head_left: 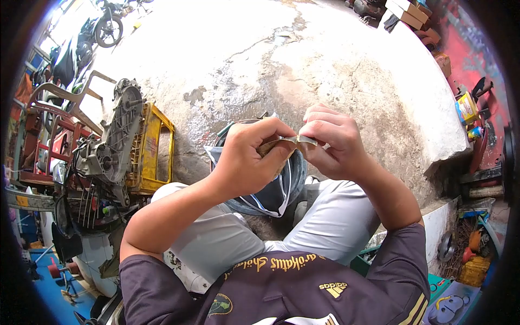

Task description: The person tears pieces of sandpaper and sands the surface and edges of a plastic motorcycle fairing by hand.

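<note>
My left hand [250,154] pinches one end of a thin, curved, tan-and-silver strip [307,140], thumb and fingers closed on it. On its other end, my right hand [333,142] is closed too, with its fingertips partly hiding the piece. What kind of part the strip is, I cannot make out. Both hands are raised in front of me, close together. Beneath them, between my knees, stands a dark round tub [297,189]. A dark cloth or bag with white edging [265,197] hangs in it, partly covered by my hands.
At my left stand a greasy metal engine casing [120,132], a yellow plastic crate [172,154] and a chair frame [81,97]. A motorcycle wheel [109,31] shows farther off. On the right are a pale concrete ledge [433,114], a yellow tin [467,107] and assorted parts.
</note>
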### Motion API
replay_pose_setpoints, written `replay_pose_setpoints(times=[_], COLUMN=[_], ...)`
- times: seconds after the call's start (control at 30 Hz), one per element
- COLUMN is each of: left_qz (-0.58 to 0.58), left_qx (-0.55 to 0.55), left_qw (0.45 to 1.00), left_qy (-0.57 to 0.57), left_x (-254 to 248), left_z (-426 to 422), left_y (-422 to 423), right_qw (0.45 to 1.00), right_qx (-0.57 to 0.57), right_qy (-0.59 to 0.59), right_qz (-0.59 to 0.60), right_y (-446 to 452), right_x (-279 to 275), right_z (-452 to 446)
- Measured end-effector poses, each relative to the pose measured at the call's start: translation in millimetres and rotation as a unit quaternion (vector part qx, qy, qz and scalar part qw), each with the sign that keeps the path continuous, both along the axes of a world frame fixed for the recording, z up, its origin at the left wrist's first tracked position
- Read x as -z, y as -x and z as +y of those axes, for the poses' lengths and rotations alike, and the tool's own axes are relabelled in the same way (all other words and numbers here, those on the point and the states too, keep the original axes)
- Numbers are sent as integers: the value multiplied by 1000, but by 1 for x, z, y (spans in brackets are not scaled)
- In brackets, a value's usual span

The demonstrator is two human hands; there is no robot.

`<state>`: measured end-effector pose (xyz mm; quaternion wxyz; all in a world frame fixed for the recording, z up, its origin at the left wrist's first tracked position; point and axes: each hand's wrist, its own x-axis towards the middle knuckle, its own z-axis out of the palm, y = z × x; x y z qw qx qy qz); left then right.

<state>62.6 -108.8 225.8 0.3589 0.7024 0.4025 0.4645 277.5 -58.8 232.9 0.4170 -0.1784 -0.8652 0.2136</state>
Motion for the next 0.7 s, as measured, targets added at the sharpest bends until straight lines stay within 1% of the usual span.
replay_pose_setpoints(times=[0.1, 0.23, 0.3, 0.33, 0.4, 0.5, 0.53, 0.6, 0.63, 0.7], left_qz=[-7, 6, 24, 24, 67, 65, 65, 83, 83, 81], left_qx=[-9, -20, 15, 16, 2, -9, -9, -26, -26, -26], left_qw=[1000, 999, 1000, 1000, 998, 998, 998, 992, 992, 993], left_qy=[-11, -30, 11, 11, 3, 14, 14, 89, 89, 80], left_x=[1, -1, -1, -1, 0, 1, -1, -7, -7, -7], left_z=[-2, -3, -2, -2, 0, 2, 2, 2, 3, 5], left_y=[-1, 0, 3, 4, 5, 5, 6, 8, 9, 10], right_qw=[1000, 1000, 999, 999, 997, 993, 993, 995, 995, 995], right_qx=[8, 15, 5, 5, 4, 9, 9, -5, -6, 28], right_qy=[-19, -7, 39, 39, 82, 117, 117, 92, 92, 77], right_qz=[19, 14, 12, 12, -3, -21, -21, -33, -33, -64], right_y=[2, 1, -1, -2, -3, -4, -4, -4, -4, -7], right_x=[1, -1, 3, 4, 4, -2, -4, -7, -6, -4], right_z=[-1, -3, -1, -1, 0, -3, -3, -2, -1, -1])
